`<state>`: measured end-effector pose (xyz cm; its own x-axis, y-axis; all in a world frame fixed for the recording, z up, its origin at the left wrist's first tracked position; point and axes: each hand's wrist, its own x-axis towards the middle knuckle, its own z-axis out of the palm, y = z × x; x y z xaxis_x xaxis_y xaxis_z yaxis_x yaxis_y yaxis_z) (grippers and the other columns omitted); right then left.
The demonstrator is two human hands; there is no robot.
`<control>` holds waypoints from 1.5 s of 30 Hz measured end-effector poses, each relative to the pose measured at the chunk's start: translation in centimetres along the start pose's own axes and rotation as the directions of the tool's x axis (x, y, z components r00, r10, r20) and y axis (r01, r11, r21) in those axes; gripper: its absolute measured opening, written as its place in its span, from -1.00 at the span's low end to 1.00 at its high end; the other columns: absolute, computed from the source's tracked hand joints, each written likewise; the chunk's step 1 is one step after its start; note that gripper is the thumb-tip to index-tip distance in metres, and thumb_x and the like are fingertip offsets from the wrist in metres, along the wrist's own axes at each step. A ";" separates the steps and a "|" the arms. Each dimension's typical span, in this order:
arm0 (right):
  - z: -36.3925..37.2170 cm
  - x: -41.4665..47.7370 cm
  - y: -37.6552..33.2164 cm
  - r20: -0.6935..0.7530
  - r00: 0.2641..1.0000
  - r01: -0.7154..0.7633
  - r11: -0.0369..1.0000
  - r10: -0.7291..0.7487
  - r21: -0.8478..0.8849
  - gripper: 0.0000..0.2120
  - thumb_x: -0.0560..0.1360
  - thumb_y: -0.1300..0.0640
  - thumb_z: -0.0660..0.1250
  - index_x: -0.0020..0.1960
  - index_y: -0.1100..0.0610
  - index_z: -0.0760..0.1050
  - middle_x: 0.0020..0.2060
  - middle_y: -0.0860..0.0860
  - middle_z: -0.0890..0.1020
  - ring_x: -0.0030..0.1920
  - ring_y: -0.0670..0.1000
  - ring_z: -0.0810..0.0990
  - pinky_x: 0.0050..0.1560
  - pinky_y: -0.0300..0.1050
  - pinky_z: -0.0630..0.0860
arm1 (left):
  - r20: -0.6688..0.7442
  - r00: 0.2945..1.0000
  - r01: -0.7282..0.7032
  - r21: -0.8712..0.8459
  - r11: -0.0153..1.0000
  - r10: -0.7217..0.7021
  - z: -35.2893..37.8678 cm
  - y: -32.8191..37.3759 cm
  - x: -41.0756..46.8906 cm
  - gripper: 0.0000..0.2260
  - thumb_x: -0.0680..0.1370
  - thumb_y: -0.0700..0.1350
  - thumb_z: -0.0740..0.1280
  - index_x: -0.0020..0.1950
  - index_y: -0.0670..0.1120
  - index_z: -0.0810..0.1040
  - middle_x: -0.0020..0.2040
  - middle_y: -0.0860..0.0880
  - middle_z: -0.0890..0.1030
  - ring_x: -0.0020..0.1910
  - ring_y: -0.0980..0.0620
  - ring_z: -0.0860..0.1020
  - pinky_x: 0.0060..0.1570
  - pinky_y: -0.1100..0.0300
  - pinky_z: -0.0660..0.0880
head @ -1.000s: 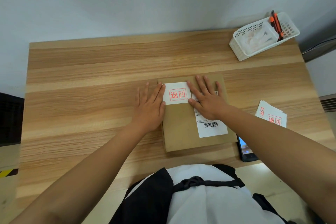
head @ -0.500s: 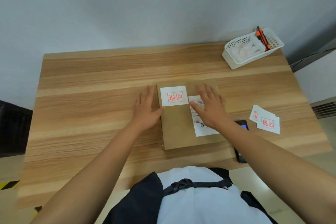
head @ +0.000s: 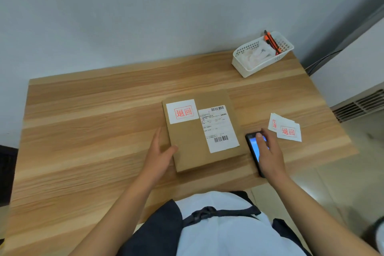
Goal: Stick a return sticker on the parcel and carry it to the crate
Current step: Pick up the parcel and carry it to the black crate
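My right hand (head: 268, 157) lay over the black smartphone (head: 254, 151) at the near right edge of the pale wood-grain bench (head: 93, 141), fingers curled on its lit screen, probably to pick it up, though I could not tell whether it was gripped or only touched. My left hand (head: 159, 157) rested open against the near left side of the flat brown cardboard parcel (head: 193, 147), thumb on its top, steadying it for a lift. The parcel lay flat mid-bench. On it sat the white shipping label (head: 218, 129) with two barcodes, its small print unreadable, and the white return sticker (head: 182, 111) with red "退回". To the right lay spare return stickers (head: 287, 130) printed alike. Farthest stood a white perforated plastic basket (head: 245, 66) holding an orange utility knife (head: 272, 41).
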<state>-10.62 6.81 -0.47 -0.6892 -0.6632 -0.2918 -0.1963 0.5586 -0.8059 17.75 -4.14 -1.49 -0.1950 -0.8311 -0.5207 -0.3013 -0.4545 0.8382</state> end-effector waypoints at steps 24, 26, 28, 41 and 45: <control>-1.5 6.1 0.5 0.544 0.828 -0.174 0.984 0.136 0.020 -0.43 0.53 -0.06 0.36 0.50 -0.05 0.30 0.31 -0.04 0.48 0.31 0.04 0.47 0.36 0.09 0.41 | -0.108 0.963 0.225 -0.181 0.957 -0.247 5.1 -1.0 -2.7 -0.44 0.52 -0.01 0.42 0.48 0.12 0.34 0.33 0.04 0.58 0.23 0.03 0.58 0.26 -0.01 0.48; -1.2 6.6 0.3 0.590 0.797 -0.171 0.985 0.129 0.016 -0.34 0.46 -0.06 0.44 0.50 -0.05 0.30 0.29 -0.05 0.48 0.27 0.01 0.50 0.34 0.09 0.45 | -0.122 0.959 0.230 -0.189 0.955 -0.255 5.7 -0.8 -3.0 -0.49 0.53 -0.04 0.41 0.46 0.12 0.37 0.31 0.05 0.59 0.20 0.05 0.59 0.16 0.07 0.50; -1.0 7.1 0.6 0.627 0.771 -0.153 0.988 0.112 0.011 -0.24 0.36 -0.09 0.50 0.50 -0.04 0.31 0.31 -0.04 0.52 0.26 -0.01 0.54 0.30 0.07 0.50 | -0.142 0.954 0.231 -0.212 0.949 -0.264 6.3 -0.4 -3.5 -0.55 0.57 -0.10 0.36 0.43 0.13 0.36 0.26 0.05 0.59 0.13 0.11 0.59 -0.04 0.20 0.47; -1.3 7.1 1.6 0.725 0.688 -0.019 0.999 -0.023 0.049 -0.35 0.45 0.15 0.47 0.49 -0.07 0.35 0.26 -0.04 0.56 0.17 -0.08 0.55 0.11 -0.12 0.50 | -0.301 0.915 0.180 -0.292 0.939 -0.269 8.7 -2.4 -7.6 -0.58 0.58 -0.19 0.33 0.43 0.05 0.44 0.26 -0.02 0.63 0.16 0.00 0.61 -0.01 0.18 0.55; -0.9 5.4 0.3 0.773 0.628 0.021 0.995 -0.086 0.093 -0.41 0.48 0.20 0.46 0.44 -0.08 0.39 0.19 -0.12 0.58 0.09 -0.25 0.52 0.01 -0.22 0.49 | -0.398 0.887 0.092 -0.346 0.934 -0.235 7.9 -3.5 -10.3 -0.57 0.56 -0.23 0.34 0.42 0.03 0.47 0.26 -0.02 0.64 0.22 -0.03 0.60 0.04 0.18 0.53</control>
<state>-15.03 3.87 -1.76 0.1230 -0.8497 -0.5127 -0.1447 0.4957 -0.8563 13.47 8.53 -0.37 0.2691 -0.7579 -0.5943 0.0235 -0.6117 0.7907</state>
